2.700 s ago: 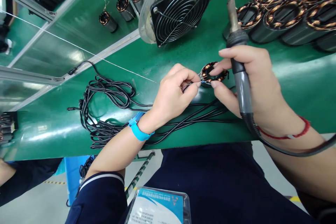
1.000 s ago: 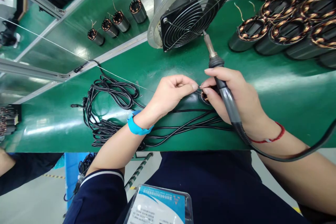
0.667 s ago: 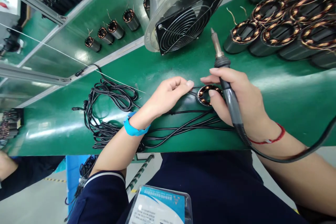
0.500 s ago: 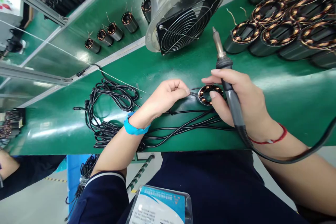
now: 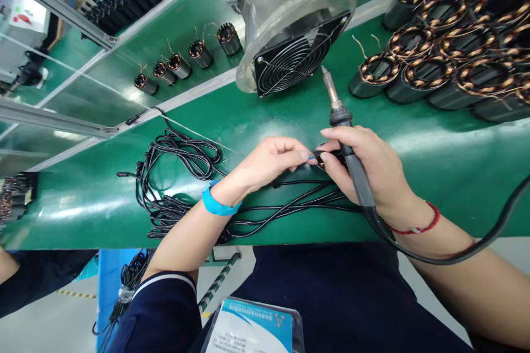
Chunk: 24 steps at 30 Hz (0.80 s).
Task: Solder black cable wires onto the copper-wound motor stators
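My left hand point(image 5: 273, 162) pinches a thin wire lead between thumb and forefinger, right beside my right hand's fingertips. My right hand point(image 5: 368, 168) grips a soldering iron point(image 5: 345, 140) with its tip pointing up and away towards the fan; its thumb and forefinger also pinch at the same lead. A small stator with copper windings lies under my right fingers, almost wholly hidden. A bundle of black cables point(image 5: 182, 176) runs from the left under both hands on the green bench point(image 5: 455, 160).
A black extraction fan point(image 5: 296, 55) in a clear hood stands behind the hands. Several wound stators point(image 5: 439, 60) fill the back right; a few smaller ones point(image 5: 178, 63) sit on the back-left belt. A thin solder wire point(image 5: 194, 132) stretches in from the left. Another person's dark sleeve point(image 5: 37, 281) shows at lower left.
My right fingers have closed over the stator, hiding it. My left hand has pinched up to meet them. The view has shifted slightly.
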Each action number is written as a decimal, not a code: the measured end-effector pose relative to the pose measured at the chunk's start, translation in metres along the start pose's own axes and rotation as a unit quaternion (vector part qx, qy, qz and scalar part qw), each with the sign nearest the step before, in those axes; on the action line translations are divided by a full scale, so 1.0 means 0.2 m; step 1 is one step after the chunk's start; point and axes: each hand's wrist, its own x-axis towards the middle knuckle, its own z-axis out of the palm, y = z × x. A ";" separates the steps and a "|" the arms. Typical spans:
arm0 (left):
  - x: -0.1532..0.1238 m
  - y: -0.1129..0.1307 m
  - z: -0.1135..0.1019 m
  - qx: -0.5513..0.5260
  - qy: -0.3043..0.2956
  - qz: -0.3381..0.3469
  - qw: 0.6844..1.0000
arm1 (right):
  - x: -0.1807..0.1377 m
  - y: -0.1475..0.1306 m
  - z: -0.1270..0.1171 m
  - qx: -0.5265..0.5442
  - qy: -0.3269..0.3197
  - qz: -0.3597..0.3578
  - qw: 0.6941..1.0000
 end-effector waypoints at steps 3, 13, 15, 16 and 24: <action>0.02 -0.01 0.02 0.081 0.002 0.035 0.996 | 0.01 -0.01 0.01 0.009 0.010 0.036 0.999; 0.06 0.00 -0.34 0.023 0.348 0.140 0.927 | -0.02 0.02 -0.02 -0.006 0.060 0.082 0.995; 0.05 0.00 -0.44 -0.033 0.410 0.149 0.899 | -0.02 0.02 -0.03 -0.010 0.059 0.080 0.995; 0.05 0.00 -0.49 -0.054 0.437 0.156 0.884 | -0.01 0.01 -0.03 -0.012 0.059 0.072 0.996; -0.03 0.05 -0.33 -0.190 0.409 0.256 0.855 | 0.01 -0.02 -0.06 0.001 0.025 0.020 0.999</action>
